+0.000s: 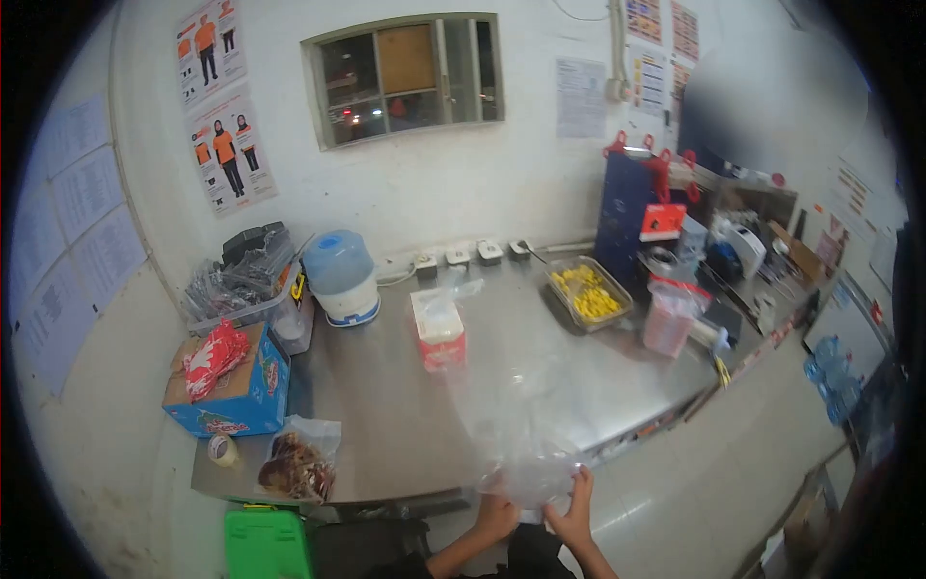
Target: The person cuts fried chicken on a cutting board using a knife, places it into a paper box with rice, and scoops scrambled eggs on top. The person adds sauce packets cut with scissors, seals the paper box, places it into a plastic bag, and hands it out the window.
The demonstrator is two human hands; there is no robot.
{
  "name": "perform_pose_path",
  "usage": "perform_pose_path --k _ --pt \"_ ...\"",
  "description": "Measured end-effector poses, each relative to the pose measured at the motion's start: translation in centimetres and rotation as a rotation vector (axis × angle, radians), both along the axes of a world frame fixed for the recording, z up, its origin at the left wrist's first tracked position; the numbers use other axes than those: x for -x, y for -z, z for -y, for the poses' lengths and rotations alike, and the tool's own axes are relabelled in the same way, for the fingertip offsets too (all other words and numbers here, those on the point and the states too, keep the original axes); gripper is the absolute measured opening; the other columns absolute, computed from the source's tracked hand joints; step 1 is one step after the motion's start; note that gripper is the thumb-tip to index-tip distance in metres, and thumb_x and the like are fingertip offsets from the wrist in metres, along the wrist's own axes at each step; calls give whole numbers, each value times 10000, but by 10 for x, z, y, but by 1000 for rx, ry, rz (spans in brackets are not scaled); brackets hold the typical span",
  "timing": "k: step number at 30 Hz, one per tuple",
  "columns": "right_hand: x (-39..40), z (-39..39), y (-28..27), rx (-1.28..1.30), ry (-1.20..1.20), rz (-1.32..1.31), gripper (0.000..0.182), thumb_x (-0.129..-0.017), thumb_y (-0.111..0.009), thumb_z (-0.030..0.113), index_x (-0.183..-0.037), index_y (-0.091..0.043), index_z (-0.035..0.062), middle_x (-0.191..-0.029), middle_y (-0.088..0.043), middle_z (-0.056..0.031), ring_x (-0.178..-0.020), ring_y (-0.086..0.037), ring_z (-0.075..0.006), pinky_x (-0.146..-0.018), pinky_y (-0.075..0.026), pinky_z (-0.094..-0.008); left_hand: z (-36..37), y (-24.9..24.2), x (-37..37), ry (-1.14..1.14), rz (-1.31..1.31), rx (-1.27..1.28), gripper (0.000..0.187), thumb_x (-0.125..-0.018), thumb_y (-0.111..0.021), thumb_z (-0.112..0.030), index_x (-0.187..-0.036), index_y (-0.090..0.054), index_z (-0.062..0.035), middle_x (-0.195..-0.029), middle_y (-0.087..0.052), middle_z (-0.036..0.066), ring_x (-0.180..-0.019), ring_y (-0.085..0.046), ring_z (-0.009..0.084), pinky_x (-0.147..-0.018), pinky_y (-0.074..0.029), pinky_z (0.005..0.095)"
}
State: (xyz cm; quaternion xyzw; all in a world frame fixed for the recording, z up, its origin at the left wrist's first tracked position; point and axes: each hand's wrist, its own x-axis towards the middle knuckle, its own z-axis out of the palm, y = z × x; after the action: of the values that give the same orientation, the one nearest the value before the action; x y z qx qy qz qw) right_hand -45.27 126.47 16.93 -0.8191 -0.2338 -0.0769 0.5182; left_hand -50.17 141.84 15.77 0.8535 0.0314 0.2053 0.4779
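Note:
Between my two hands, at the near edge of the metal table, is a clear plastic bag (532, 475). My left hand (496, 517) is closed on the bag's near left side. My right hand (575, 513) grips its right edge, thumb and fingers partly apart with the film between them. The bag looks see-through, and I cannot make out anything inside it. Farther up the table stands a red and white box (441, 340) with clear plastic film on top. To the left, a clear bag of brown, dark pieces (298, 467) lies near the table edge.
Along the left are a blue carton (236, 391) with a red packet, a tape roll (223, 450), a bin of packaged utensils (246, 289) and a blue-topped container (340, 275). At the back right are a tray of yellow pieces (590, 292) and a pink-red container (670, 323).

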Motion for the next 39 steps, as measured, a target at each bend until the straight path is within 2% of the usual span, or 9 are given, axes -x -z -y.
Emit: perform_pose_path --k 8,12,15,21,29,31,33,34,39 --pt "-143 -81 -16 540 -564 -201 479 -689 -659 271 -1083 -540 27 -1002 -567 -191 -932 -569 -336 -746 -462 -433 -24 20 -115 -421 -177 13 579 -763 -525 -100 -1312 -345 -65 -1208 -497 222 -1161 -444 357 -980 -338 415" --pt "-179 -107 12 121 -456 -310 382 -736 -619 263 -1045 -572 43 -978 -585 -189 -941 -561 -351 -795 -451 -430 -15 -13 -149 -738 39 -230 396 -756 -626 -146 -1124 -542 -26 -1172 -505 186 -1092 -476 358 -896 -398 463" --pt "-214 -126 -16 286 -565 79 330 -778 -606 311 -995 -599 61 -935 -617 -157 -847 -582 -331 -748 -458 -391 -53 -70 -162 -239 99 24 479 -720 -625 -110 -1175 -519 -8 -1201 -495 204 -1096 -468 376 -905 -395 474" --pt "-271 -146 -22 253 -496 -64 306 -800 -593 297 -991 -603 58 -921 -616 -153 -836 -583 -313 -747 -456 -382 -127 -73 -178 122 -177 26 398 -755 -562 -106 -1118 -530 53 -1212 -471 252 -1159 -406 393 -971 -351 452" --pt "-332 -161 20 -20 -275 -113 275 -829 -576 278 -985 -609 54 -901 -614 -147 -822 -584 -291 -746 -454 -372 -176 -45 -141 -350 -389 20 493 -829 -487 -134 -1273 -365 41 -1299 -364 252 -1219 -326 402 -1030 -274 439" --pt "-352 -193 -30 -62 -140 -235 228 -878 -529 238 -953 -620 43 -868 -602 -135 -795 -573 -250 -754 -442 -374 -188 -22 -144 -363 -401 61 514 -839 -479 -136 -1298 -329 38 -1317 -342 247 -1228 -313 402 -1034 -268 439" --pt "-397 -221 -72 263 -78 412 293 -898 -485 247 -990 -589 -11 -926 -600 -175 -882 -566 -318 -824 -424 -413 -196 22 -141 -473 -336 -13 521 -828 -494 -120 -1296 -334 43 -1312 -341 258 -1237 -293 410 -1047 -243 452" --pt "-415 -241 -113 -49 -137 -130 330 -909 -486 280 -1018 -592 -13 -967 -602 -172 -902 -569 -292 -826 -425 -414 -198 31 -141 -463 -338 -5 521 -828 -494 -120 -1296 -334 43 -1312 -341 258 -1237 -293 410 -1047 -243 452" --pt "-547 -374 -291 -278 -91 268 439 -943 -415 364 -1149 -581 13 -1126 -587 -195 -1088 -530 -267 -970 -359 -361 -203 48 -148 -578 -686 -148 598 -788 -553 -119 -1318 -324 35 -1355 -297 275 -1270 -256 417 -1050 -231 474"
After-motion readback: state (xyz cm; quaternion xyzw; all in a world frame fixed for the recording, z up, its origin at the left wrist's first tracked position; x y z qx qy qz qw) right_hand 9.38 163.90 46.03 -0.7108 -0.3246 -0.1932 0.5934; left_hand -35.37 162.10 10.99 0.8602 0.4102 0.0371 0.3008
